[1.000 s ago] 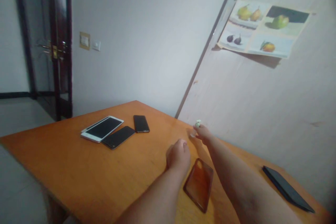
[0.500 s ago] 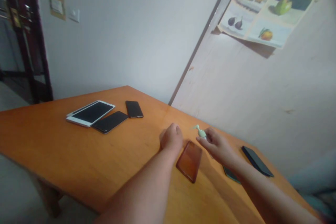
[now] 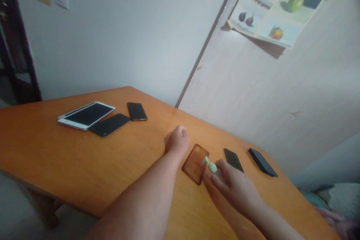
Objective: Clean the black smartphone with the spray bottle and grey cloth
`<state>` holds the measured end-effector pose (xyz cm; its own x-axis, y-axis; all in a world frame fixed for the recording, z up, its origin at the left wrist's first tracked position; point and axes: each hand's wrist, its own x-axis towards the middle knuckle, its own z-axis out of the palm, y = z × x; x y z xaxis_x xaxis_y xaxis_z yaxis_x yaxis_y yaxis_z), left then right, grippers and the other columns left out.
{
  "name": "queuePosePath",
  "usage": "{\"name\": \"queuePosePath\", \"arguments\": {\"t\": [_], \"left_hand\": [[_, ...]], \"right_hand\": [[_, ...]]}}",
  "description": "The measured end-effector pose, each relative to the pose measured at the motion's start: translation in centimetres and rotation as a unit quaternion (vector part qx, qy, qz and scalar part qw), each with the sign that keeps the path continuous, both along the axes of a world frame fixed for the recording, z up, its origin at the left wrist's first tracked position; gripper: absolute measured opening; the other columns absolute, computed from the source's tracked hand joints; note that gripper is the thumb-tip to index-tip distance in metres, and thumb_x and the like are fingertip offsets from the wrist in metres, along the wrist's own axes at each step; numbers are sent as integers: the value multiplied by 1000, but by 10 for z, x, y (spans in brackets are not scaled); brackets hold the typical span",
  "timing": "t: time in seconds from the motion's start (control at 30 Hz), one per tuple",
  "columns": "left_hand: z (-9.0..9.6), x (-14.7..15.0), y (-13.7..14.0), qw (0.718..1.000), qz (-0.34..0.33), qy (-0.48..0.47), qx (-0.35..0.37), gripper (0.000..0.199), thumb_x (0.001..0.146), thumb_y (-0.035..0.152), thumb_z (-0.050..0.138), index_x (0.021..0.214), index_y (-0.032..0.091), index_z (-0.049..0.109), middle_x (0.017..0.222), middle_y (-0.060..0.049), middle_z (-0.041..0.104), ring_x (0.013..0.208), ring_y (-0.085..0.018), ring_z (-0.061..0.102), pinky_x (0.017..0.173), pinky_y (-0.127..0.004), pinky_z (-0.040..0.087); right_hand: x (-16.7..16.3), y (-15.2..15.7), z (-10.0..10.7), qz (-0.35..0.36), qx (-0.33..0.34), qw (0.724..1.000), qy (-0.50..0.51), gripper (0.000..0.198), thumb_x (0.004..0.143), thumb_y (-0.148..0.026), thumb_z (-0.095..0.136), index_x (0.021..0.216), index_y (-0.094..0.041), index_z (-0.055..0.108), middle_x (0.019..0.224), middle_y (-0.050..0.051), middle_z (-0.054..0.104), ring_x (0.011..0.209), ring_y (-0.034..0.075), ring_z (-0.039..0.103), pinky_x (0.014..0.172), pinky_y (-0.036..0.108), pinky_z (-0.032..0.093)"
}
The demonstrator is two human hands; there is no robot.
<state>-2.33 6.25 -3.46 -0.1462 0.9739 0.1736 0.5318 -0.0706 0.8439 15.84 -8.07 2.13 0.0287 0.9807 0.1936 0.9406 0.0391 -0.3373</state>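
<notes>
In the head view my right hand (image 3: 232,182) is closed around a small bottle with a pale green pump-like top (image 3: 212,167). Its nozzle points left, over the right edge of a translucent brown phone case (image 3: 194,165) that lies flat on the wooden table (image 3: 135,165). Most of the bottle is hidden by my fingers. Left of the case, my left hand (image 3: 177,140) is curled into a fist close to the tabletop; whatever its fingers may hold is hidden. A dark phone (image 3: 234,160) lies just beyond my right hand.
At the left, a white tablet (image 3: 87,115) overlaps a black phone (image 3: 111,125), with another dark phone (image 3: 137,111) behind. A black flat case (image 3: 263,163) lies near the table's right edge. A wall with a fruit picture (image 3: 277,7) stands behind the table.
My right hand has moved down and toward me, bringing the bottle's nozzle over the brown phone case. My left hand stays a fist beside the case. The whole view has shifted slightly.
</notes>
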Motion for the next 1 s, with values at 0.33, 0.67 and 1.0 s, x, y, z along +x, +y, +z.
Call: {"name": "queuePosePath", "arguments": {"t": [0.33, 0.67, 1.0], "left_hand": [[-2, 0, 2, 1000, -1, -5, 3, 31, 97, 34, 37, 107, 29, 65, 108, -4, 74, 100, -23, 66, 82, -32, 43], [1, -1, 1, 1000, -2, -14, -5, 32, 97, 36, 37, 108, 28, 66, 108, -4, 74, 101, -24, 65, 82, -32, 43], [-1, -1, 1, 1000, 1, -21, -3, 31, 97, 36, 37, 105, 28, 66, 106, -5, 75, 98, -23, 66, 78, -30, 42]], "right_hand": [[10, 9, -11, 0, -16, 1000, 0, 31, 83, -55, 62, 77, -25, 56, 61, -1, 56, 55, 17, 50, 53, 29, 28], [15, 24, 0, -1, 45, 931, 363, 35, 80, -54, 70, 89, -21, 62, 76, 2, 58, 70, 19, 54, 63, 30, 42], [27, 113, 17, -6, 92, 903, 419, 44, 72, -57, 72, 95, -19, 71, 97, 6, 69, 87, 20, 60, 62, 26, 43]]}}
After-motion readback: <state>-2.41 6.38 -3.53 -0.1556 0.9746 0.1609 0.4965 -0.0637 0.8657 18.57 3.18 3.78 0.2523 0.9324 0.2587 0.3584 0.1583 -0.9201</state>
